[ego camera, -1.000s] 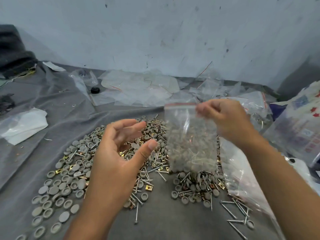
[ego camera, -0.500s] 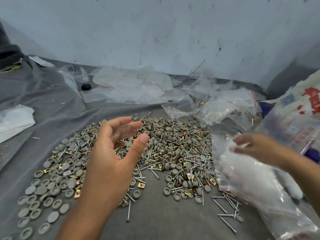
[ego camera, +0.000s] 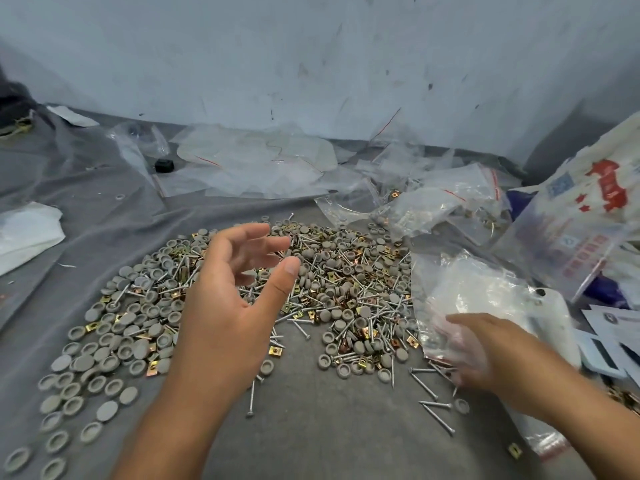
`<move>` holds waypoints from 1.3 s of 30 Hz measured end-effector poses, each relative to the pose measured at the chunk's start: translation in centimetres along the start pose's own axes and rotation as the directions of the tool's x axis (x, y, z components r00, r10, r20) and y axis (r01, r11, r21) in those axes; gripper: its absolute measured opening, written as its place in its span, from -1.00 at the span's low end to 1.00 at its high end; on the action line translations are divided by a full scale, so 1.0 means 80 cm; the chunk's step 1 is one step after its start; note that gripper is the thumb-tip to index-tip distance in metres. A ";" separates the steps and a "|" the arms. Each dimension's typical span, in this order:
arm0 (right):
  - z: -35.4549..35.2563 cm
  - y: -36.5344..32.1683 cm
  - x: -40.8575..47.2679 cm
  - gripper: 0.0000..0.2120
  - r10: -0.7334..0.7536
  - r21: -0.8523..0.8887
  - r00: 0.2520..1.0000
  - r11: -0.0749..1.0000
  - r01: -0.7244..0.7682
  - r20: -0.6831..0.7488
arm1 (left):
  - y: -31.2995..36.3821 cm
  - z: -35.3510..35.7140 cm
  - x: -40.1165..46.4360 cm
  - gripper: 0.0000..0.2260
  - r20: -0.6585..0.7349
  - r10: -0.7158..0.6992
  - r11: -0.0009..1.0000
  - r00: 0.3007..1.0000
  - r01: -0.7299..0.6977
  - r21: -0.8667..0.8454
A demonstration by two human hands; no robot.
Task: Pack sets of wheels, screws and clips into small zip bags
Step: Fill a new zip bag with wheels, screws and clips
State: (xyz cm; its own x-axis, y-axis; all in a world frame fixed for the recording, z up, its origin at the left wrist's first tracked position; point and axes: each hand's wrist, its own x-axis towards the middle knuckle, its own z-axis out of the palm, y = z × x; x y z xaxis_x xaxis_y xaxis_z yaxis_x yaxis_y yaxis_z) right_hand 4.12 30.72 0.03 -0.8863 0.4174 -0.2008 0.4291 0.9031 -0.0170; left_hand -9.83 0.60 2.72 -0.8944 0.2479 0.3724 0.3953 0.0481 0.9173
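Grey round wheels [ego camera: 138, 327], silver screws [ego camera: 433, 407] and brass square clips [ego camera: 277, 350] lie mixed in a wide pile on the grey cloth [ego camera: 311, 438]. My left hand [ego camera: 228, 306] hovers over the middle of the pile, palm turned right, fingers apart and curled, holding nothing. My right hand [ego camera: 485, 351] is blurred and low on the right, fingers pushed against the near end of a stack of clear zip bags [ego camera: 478, 296]. Plastic covers its fingertips, so the grip is unclear.
Filled clear bags [ego camera: 433, 206] are heaped at the back right beside a large printed bag [ego camera: 588, 216]. Flat empty bags [ego camera: 256, 168] and a black cap [ego camera: 163, 165] lie near the wall. White plastic [ego camera: 24, 230] lies at the left. White cards [ego camera: 616, 327] lie at the far right.
My right hand, which held a zip bag up over the pile, has swung right and down to the bag stack. The raised bag is gone from over the pile. My left hand has barely moved.
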 end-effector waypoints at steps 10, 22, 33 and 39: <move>-0.010 0.011 0.003 -0.58 0.134 0.128 0.991 0.983 -0.134 0.003 | 0.007 -0.001 -0.006 -0.65 0.029 0.001 1.000 1.000 -0.001 0.015; -0.072 -0.051 0.006 -0.90 0.121 0.771 0.895 0.565 0.294 -0.429 | 0.001 0.013 -0.015 -0.63 0.249 -0.166 0.971 0.954 0.115 0.209; -0.059 -0.177 0.026 -0.89 0.112 0.915 0.917 0.183 0.359 -0.382 | -0.003 -0.018 0.000 -0.84 0.085 -0.166 0.985 0.982 0.162 0.056; -0.016 -0.252 0.006 -0.68 -0.066 0.871 0.886 0.168 0.462 -0.458 | -0.006 -0.017 -0.005 -0.95 -0.047 0.024 0.936 0.999 -0.006 0.353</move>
State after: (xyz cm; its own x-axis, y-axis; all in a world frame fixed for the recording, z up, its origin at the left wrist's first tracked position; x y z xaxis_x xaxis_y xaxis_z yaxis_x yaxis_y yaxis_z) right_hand -5.19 12.88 1.50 -0.8937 0.3570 0.2718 -0.1860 0.2566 -0.9485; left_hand -9.96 -0.85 2.31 -0.8936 0.2030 0.4003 0.4487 0.3850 0.8065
